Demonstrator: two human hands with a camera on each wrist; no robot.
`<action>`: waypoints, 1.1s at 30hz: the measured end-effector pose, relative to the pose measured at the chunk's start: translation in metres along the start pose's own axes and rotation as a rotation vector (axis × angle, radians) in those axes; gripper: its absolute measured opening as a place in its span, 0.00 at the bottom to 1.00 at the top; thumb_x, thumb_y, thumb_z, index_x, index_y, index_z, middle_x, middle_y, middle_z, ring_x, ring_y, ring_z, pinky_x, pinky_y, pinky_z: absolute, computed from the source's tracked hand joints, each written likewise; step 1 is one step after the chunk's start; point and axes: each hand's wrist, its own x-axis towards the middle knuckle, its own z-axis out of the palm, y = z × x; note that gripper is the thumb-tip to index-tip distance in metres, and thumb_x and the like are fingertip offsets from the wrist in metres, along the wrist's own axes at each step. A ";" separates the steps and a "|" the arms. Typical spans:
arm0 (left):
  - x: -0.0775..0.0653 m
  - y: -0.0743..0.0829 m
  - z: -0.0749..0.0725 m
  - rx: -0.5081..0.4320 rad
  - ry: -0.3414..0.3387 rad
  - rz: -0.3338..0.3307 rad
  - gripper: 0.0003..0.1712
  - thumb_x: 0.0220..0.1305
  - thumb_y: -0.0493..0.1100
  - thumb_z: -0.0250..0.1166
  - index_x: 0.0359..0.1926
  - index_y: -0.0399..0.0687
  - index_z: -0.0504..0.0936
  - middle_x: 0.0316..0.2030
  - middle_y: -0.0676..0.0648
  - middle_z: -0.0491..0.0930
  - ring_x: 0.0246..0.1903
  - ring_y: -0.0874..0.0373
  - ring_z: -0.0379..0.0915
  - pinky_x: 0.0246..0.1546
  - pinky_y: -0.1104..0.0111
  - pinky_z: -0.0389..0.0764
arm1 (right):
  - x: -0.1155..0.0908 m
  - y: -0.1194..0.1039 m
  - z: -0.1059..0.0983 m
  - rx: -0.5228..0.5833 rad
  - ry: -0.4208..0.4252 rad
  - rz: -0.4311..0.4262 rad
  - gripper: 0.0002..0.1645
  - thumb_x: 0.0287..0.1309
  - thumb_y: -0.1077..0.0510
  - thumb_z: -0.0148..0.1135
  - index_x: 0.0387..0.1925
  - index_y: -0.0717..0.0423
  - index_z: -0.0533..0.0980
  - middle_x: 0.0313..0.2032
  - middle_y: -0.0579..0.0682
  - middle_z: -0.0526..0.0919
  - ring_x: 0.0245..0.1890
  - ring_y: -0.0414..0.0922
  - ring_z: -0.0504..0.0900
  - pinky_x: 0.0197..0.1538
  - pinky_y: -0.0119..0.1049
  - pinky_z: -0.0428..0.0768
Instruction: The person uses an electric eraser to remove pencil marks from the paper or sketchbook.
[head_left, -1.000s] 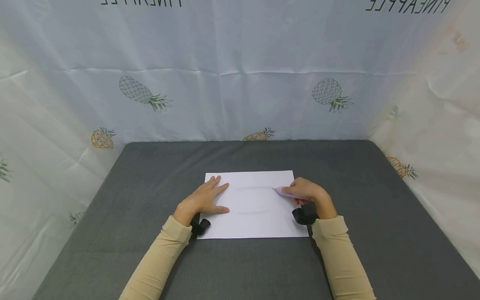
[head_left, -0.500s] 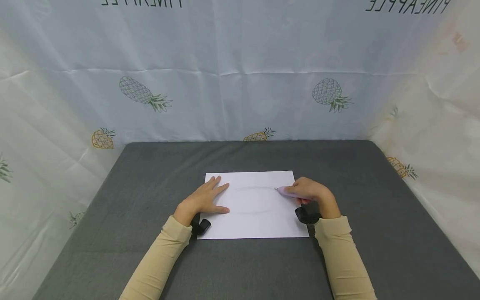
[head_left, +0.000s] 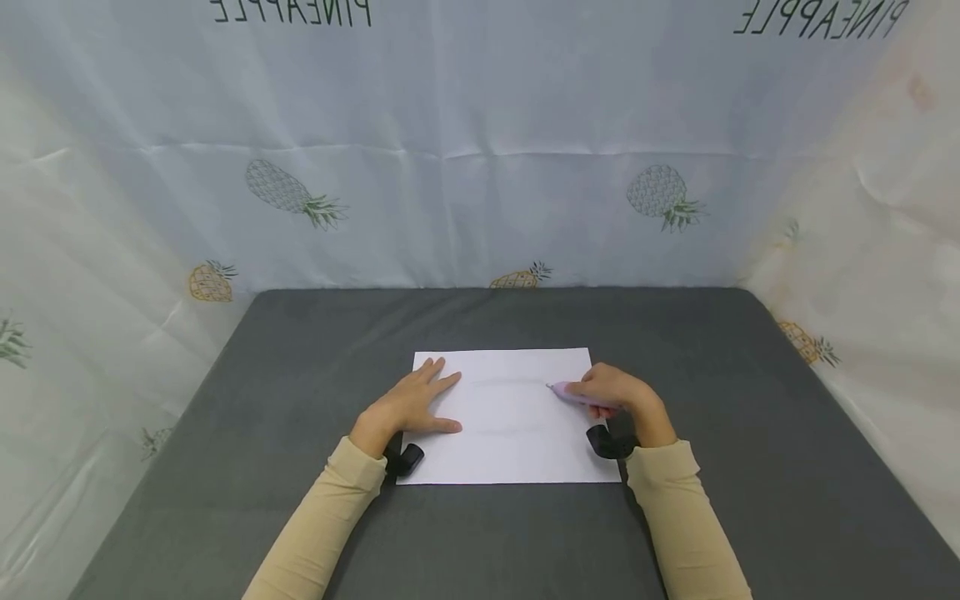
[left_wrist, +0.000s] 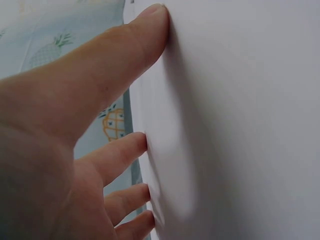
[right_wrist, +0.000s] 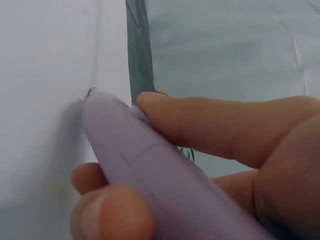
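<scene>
A white sheet of paper (head_left: 510, 454) lies on the dark table, with faint lines across it. My left hand (head_left: 411, 402) rests on its left side, fingers spread and thumb apart; in the left wrist view the fingertips (left_wrist: 141, 141) touch the sheet. Near the right edge, my right hand (head_left: 617, 390) grips a lilac pen-shaped tool (right_wrist: 145, 165) with a small metal tip. That tip is right at the paper, and one finger (right_wrist: 200, 125) lies by a small raised button on the barrel. A faint straight line runs from the tip along the sheet.
Dark grey cloth covers the table (head_left: 480, 542). Behind and to both sides hangs a pale curtain (head_left: 465, 208) printed with pineapples. A black band with a camera (head_left: 611, 442) sits on the right wrist, and a similar one on the left.
My right hand moves the lilac tool slightly right, then back left along the paper. The left hand stays in place on the sheet. The head view has tilted a little upward.
</scene>
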 end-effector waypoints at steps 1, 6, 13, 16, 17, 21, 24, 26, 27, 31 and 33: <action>0.000 0.000 0.000 -0.001 0.003 0.000 0.50 0.56 0.63 0.67 0.74 0.52 0.57 0.77 0.38 0.45 0.77 0.40 0.38 0.75 0.46 0.51 | 0.000 -0.001 0.001 0.001 0.003 0.004 0.28 0.66 0.43 0.54 0.17 0.59 0.74 0.10 0.43 0.69 0.11 0.36 0.63 0.21 0.28 0.65; -0.001 0.000 -0.001 0.005 0.000 0.005 0.50 0.56 0.63 0.66 0.74 0.51 0.57 0.77 0.38 0.45 0.77 0.39 0.38 0.75 0.46 0.51 | -0.002 -0.002 0.000 -0.026 0.008 0.017 0.29 0.65 0.43 0.55 0.15 0.58 0.73 0.09 0.44 0.69 0.11 0.36 0.64 0.19 0.27 0.64; 0.001 0.002 -0.004 0.028 0.005 0.012 0.50 0.56 0.63 0.66 0.74 0.51 0.57 0.77 0.38 0.45 0.77 0.39 0.38 0.75 0.46 0.51 | -0.002 0.000 -0.006 -0.023 -0.002 0.009 0.28 0.66 0.44 0.53 0.17 0.59 0.73 0.11 0.44 0.69 0.12 0.37 0.63 0.21 0.28 0.64; 0.001 0.002 -0.005 0.026 -0.008 0.001 0.50 0.57 0.63 0.66 0.74 0.52 0.56 0.77 0.38 0.44 0.77 0.40 0.37 0.75 0.46 0.50 | -0.001 -0.001 -0.007 -0.009 -0.011 0.005 0.27 0.67 0.45 0.53 0.18 0.60 0.74 0.11 0.44 0.70 0.12 0.37 0.63 0.22 0.28 0.65; 0.001 0.001 -0.004 0.028 -0.012 -0.002 0.50 0.57 0.63 0.65 0.74 0.52 0.56 0.77 0.39 0.44 0.77 0.40 0.37 0.75 0.46 0.51 | -0.002 -0.002 -0.007 -0.007 -0.015 0.005 0.27 0.67 0.45 0.53 0.19 0.60 0.74 0.11 0.44 0.69 0.12 0.37 0.63 0.22 0.28 0.65; 0.001 0.001 -0.003 0.023 -0.016 -0.010 0.50 0.56 0.64 0.66 0.74 0.52 0.56 0.77 0.39 0.44 0.77 0.40 0.37 0.75 0.46 0.51 | -0.003 -0.002 -0.006 -0.016 -0.013 0.016 0.29 0.66 0.44 0.54 0.17 0.61 0.74 0.11 0.44 0.69 0.12 0.37 0.63 0.21 0.28 0.64; 0.001 0.001 -0.003 0.017 -0.016 -0.015 0.50 0.56 0.64 0.66 0.74 0.53 0.56 0.77 0.39 0.44 0.77 0.41 0.37 0.75 0.46 0.51 | -0.003 -0.003 -0.005 -0.026 -0.001 0.014 0.29 0.66 0.44 0.54 0.17 0.61 0.74 0.10 0.44 0.69 0.11 0.37 0.63 0.21 0.28 0.64; 0.001 0.001 -0.003 0.016 -0.019 -0.017 0.50 0.56 0.64 0.66 0.74 0.53 0.56 0.77 0.39 0.44 0.77 0.41 0.37 0.75 0.46 0.51 | -0.002 -0.004 -0.003 -0.019 0.000 0.002 0.28 0.66 0.44 0.54 0.19 0.62 0.75 0.10 0.44 0.69 0.11 0.37 0.63 0.21 0.28 0.65; 0.001 0.001 -0.003 0.014 -0.020 -0.019 0.50 0.56 0.64 0.66 0.74 0.53 0.56 0.77 0.40 0.44 0.77 0.41 0.37 0.75 0.45 0.51 | -0.001 -0.004 -0.002 -0.016 0.000 -0.004 0.28 0.66 0.44 0.53 0.20 0.62 0.75 0.10 0.44 0.69 0.11 0.37 0.63 0.21 0.28 0.65; 0.002 0.000 -0.003 0.010 -0.023 -0.021 0.50 0.56 0.63 0.66 0.74 0.53 0.56 0.77 0.40 0.43 0.78 0.41 0.36 0.75 0.45 0.50 | -0.001 -0.005 -0.001 -0.003 -0.013 -0.006 0.27 0.66 0.45 0.53 0.19 0.61 0.75 0.11 0.44 0.69 0.12 0.37 0.62 0.21 0.28 0.65; 0.002 0.000 -0.003 0.012 -0.022 -0.022 0.50 0.56 0.64 0.66 0.74 0.53 0.56 0.77 0.40 0.43 0.78 0.41 0.36 0.75 0.45 0.50 | -0.001 -0.004 -0.002 -0.003 -0.014 0.011 0.28 0.66 0.44 0.54 0.18 0.60 0.74 0.11 0.44 0.68 0.12 0.37 0.62 0.21 0.28 0.65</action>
